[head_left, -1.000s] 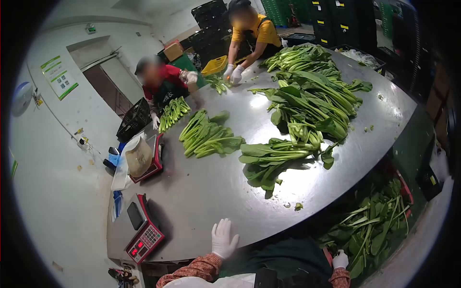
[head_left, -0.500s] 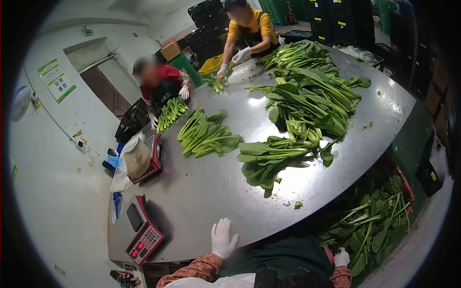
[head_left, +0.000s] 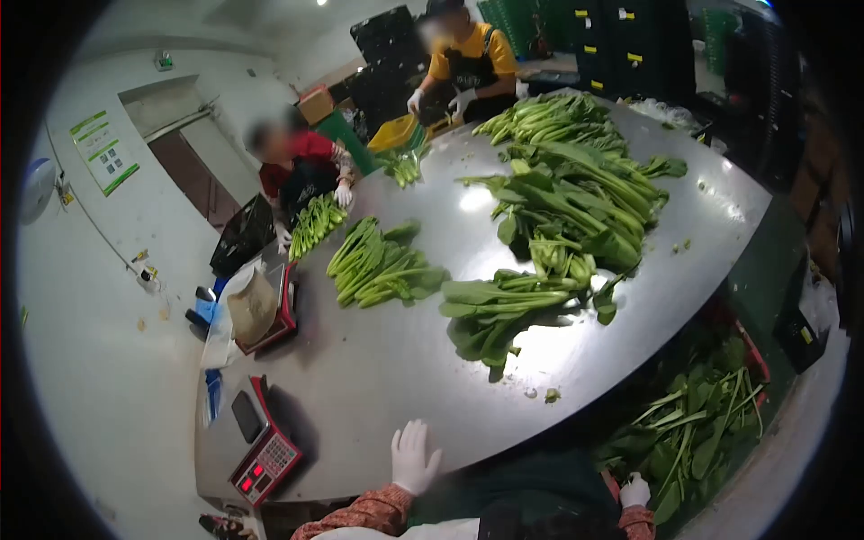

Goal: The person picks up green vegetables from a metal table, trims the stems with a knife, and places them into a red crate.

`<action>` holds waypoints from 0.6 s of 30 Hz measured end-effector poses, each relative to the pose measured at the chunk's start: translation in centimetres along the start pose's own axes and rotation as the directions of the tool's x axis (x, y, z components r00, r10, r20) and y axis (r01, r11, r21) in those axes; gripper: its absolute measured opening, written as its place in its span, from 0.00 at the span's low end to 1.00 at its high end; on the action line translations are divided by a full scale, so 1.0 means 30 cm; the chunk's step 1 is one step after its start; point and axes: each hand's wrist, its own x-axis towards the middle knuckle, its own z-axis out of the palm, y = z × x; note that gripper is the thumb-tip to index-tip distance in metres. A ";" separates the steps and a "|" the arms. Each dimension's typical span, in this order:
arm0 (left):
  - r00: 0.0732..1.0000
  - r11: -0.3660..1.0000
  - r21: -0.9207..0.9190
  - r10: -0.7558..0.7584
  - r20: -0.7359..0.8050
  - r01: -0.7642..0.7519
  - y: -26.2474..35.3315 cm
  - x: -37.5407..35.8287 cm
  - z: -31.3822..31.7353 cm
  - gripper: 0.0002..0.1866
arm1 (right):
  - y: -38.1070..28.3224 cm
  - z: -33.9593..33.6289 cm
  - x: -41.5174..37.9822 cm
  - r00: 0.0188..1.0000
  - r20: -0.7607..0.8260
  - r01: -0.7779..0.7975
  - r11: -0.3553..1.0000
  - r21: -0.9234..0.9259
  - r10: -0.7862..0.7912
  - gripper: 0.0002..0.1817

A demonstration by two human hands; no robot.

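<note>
My left hand (head_left: 415, 457), in a white glove, lies flat on the near edge of the metal table (head_left: 360, 387) with its fingers spread. It holds nothing. Down at the lower right, my right hand (head_left: 635, 491), also gloved, is at the rim of a red crate (head_left: 756, 355) of loose leafy greens (head_left: 693, 423). Its fingers are curled, and what they hold, if anything, is hidden. Ahead of me a long heap of leafy greens (head_left: 576, 198) covers the table's right part, and a smaller bunch (head_left: 382, 265) lies left of it.
A red scale (head_left: 265, 450) with lit digits stands left of my left hand; a second scale (head_left: 286, 315) bears a pale bag. Across the table are a person in red (head_left: 306, 162), hands at greens, and a person in yellow (head_left: 472, 58). Dark crates (head_left: 630, 45) stand behind.
The view has shifted slightly. The person in yellow has straightened up and drawn their hands back from the small greens at the far edge. My hands keep their places.
</note>
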 end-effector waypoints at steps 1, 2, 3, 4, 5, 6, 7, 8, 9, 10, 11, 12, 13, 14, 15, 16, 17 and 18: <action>1.000 1.000 0.009 0.009 -0.001 -0.009 -0.008 -0.012 0.000 0.35 | 0.018 0.028 0.002 0.997 -0.042 0.062 0.998 -0.019 -0.063 0.14; 1.000 1.000 0.006 0.017 -0.013 -0.017 -0.011 0.006 0.011 0.35 | 0.027 0.053 0.015 0.997 -0.061 0.039 0.999 -0.030 -0.041 0.12; 0.999 1.000 0.000 0.021 -0.027 -0.021 -0.008 0.024 0.020 0.35 | 0.039 0.070 0.054 0.999 -0.037 -0.022 0.999 -0.043 0.020 0.13; 1.000 1.000 -0.007 0.014 -0.014 -0.014 -0.013 0.006 0.019 0.35 | 0.073 0.094 0.070 1.000 -0.006 -0.012 0.999 -0.047 0.012 0.15; 0.999 1.000 -0.014 0.007 -0.039 -0.008 -0.014 0.003 0.030 0.34 | 0.080 0.089 0.065 1.000 -0.012 -0.001 0.999 -0.036 0.001 0.16; 0.999 0.999 0.031 0.020 -0.046 -0.019 -0.002 0.005 0.024 0.34 | 0.080 0.086 0.069 1.000 0.003 -0.014 1.000 -0.020 0.014 0.16; 0.999 0.999 0.034 0.030 -0.045 -0.029 0.002 0.005 0.026 0.34 | 0.085 0.076 0.072 0.999 0.026 -0.018 1.000 -0.016 0.018 0.16; 0.998 0.998 0.048 0.036 -0.042 -0.034 -0.002 0.002 0.018 0.34 | 0.071 0.067 0.066 0.998 0.058 -0.015 1.000 -0.008 0.016 0.16; 0.999 0.999 0.042 0.029 -0.045 -0.027 -0.003 0.003 0.012 0.35 | 0.069 0.069 0.068 0.999 0.051 -0.006 1.000 -0.028 0.008 0.15; 0.999 0.999 0.037 0.021 -0.042 -0.020 0.002 0.006 0.012 0.35 | 0.072 0.078 0.069 0.999 0.049 0.001 0.999 -0.049 0.002 0.15; 0.999 0.999 0.029 0.014 -0.031 -0.013 0.004 0.002 0.013 0.35 | 0.064 0.078 0.062 0.999 0.031 -0.007 0.999 -0.037 0.008 0.14; 0.999 0.999 0.038 0.017 -0.029 -0.016 0.001 0.002 0.013 0.35 | 0.041 0.050 0.048 0.999 0.049 -0.012 1.000 -0.022 0.013 0.14; 0.999 0.999 0.044 0.021 -0.024 -0.019 -0.002 0.003 0.015 0.35 | 0.015 0.021 0.024 0.997 0.067 -0.036 0.999 -0.013 0.037 0.15; 1.000 0.999 0.046 0.021 -0.021 -0.020 -0.002 0.001 0.020 0.35 | -0.023 -0.033 -0.006 0.995 0.083 -0.060 0.998 -0.009 0.060 0.15; 1.000 0.999 0.031 0.021 -0.023 -0.020 -0.005 0.000 0.023 0.35 | -0.027 -0.039 -0.005 0.993 0.098 -0.071 0.997 -0.017 0.073 0.15; 1.000 0.999 0.030 0.020 -0.022 -0.019 -0.004 -0.004 0.023 0.35 | -0.018 -0.033 -0.008 0.995 0.084 -0.050 0.998 -0.024 0.052 0.15; 1.000 0.999 0.029 0.020 -0.023 -0.019 -0.003 -0.005 0.024 0.35 | -0.009 -0.026 -0.008 0.997 0.068 -0.028 0.999 -0.031 0.030 0.15; 0.999 0.999 0.029 0.021 -0.027 -0.020 -0.004 0.001 0.023 0.35 | -0.009 -0.023 -0.004 0.999 0.052 -0.005 0.999 -0.035 0.007 0.15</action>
